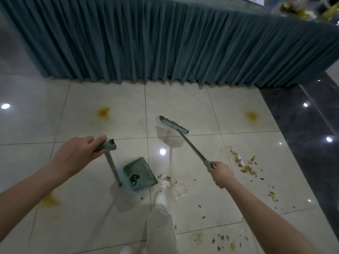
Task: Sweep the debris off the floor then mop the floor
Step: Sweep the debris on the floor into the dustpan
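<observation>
Item one, broom [173, 125]: a light, stiff-shafted tool with a soft bristle head. We see the head raised far of centre, apparently clear of the floor [183, 99], with its reflection on the glossy tile below. The right hand [221, 174] has its fingers clenched round the near end of the shaft. We judge that hold good for reach, though a grip further down the shaft would give firmer strokes. Item two, dustpan [136, 175]: light plastic on a long upright handle, standing on the tile near centre with its mouth to the right and some dark litter already inside. The left hand [77, 154] grasps the top grip, fingers wrapped over it; that is the place to hold it, pressing down so the lip stays flat on the slick tile. Item three, debris: a small heap [166, 178] just beside the pan's mouth, touching a crumpled clear plastic scrap [178, 191]. It looks weightless and is likely to skate or cling. There is a wider scatter of dry yellow-brown bits [245, 165] to the right and more near us [223, 239]; they are brittle and easily flicked. Item four, yellow stains [103, 113], which are wet work for the mop; we see no mop. The sweeping is partly done. A pleated teal skirt [165, 43] bounds the far side.
</observation>
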`<state>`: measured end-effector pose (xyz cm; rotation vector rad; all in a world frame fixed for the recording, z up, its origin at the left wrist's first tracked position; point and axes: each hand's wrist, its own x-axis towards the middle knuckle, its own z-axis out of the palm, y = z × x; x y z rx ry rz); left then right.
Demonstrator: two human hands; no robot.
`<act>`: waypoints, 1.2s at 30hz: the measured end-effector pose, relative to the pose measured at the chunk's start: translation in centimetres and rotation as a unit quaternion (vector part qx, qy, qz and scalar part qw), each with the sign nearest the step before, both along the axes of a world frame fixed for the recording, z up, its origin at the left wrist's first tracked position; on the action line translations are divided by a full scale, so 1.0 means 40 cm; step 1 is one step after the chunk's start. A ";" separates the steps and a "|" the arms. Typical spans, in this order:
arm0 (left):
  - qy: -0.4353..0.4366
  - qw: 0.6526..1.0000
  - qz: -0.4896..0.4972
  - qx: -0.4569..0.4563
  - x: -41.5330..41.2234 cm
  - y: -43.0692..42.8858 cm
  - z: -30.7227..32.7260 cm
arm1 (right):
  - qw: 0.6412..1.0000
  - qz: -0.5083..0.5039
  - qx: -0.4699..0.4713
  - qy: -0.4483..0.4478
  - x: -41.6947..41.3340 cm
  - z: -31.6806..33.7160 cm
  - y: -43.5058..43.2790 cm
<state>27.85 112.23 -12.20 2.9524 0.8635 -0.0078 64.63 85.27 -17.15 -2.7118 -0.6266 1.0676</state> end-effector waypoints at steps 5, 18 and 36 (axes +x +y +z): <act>-0.011 1.000 0.007 0.010 0.155 0.123 -0.049 | 0.999 -0.003 0.022 -0.032 0.229 -0.093 0.272; -0.003 1.000 0.013 0.024 0.456 0.362 -0.233 | 0.991 0.091 -0.068 -0.068 0.571 -0.379 0.770; -0.034 0.999 -0.029 0.002 0.364 0.212 -0.141 | 0.962 0.220 -0.153 -0.049 0.270 -0.211 0.122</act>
